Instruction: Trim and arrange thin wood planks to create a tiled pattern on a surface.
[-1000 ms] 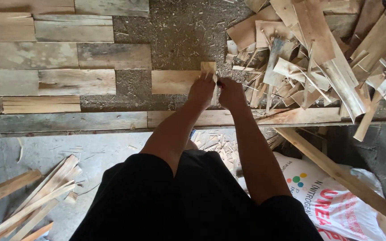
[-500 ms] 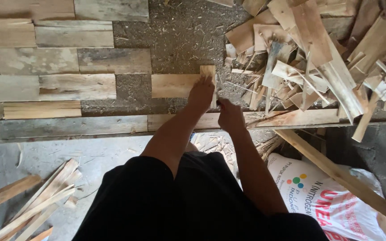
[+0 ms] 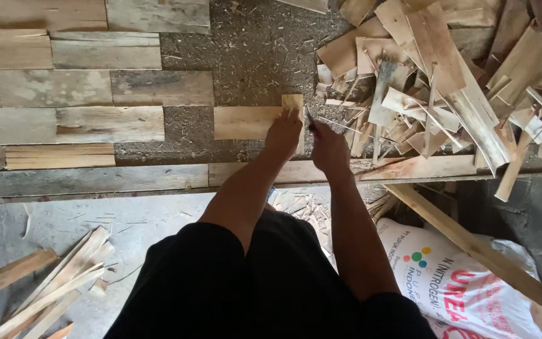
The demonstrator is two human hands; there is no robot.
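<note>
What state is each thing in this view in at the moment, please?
Left hand: pressed flat on the small board.
Right hand: closed around a thin tool, tip at the board's edge.
Small board: lying flat, held down.
Scrap pile: loose, jumbled.
Sack: lying on the floor.

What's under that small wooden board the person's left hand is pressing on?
The board lies on a rough grey surface strewn with wood chips. The left hand covers its right end, so what lies beneath there cannot be seen.
</note>
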